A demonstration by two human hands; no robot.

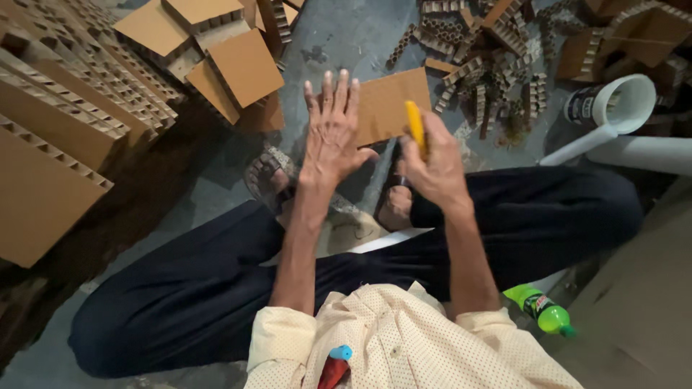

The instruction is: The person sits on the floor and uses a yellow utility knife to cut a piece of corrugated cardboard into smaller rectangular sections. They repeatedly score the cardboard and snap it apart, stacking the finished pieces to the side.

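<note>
Holding a card [389, 104] above the lap, the person sits cross-legged on the floor [339, 36]. The card is a flat, plain brown rectangle of corrugated board with square-cut edges, lying at 12 o'clock from the centre of the view, between the two hands. The left hand [331, 137] is spread wide, fingers straight and pointing to 12 o'clock, its palm against the card's left edge; it grips nothing. The right hand [432, 169] is curled tight around a yellow cutter [415, 126], whose tip points to 12 o'clock and lies over the card's right edge. Stacks of board [65, 137] sit at 9 o'clock. Cut strips [490, 65] lie at 1 o'clock. A green bottle [540, 310] lies at 4 o'clock.
</note>
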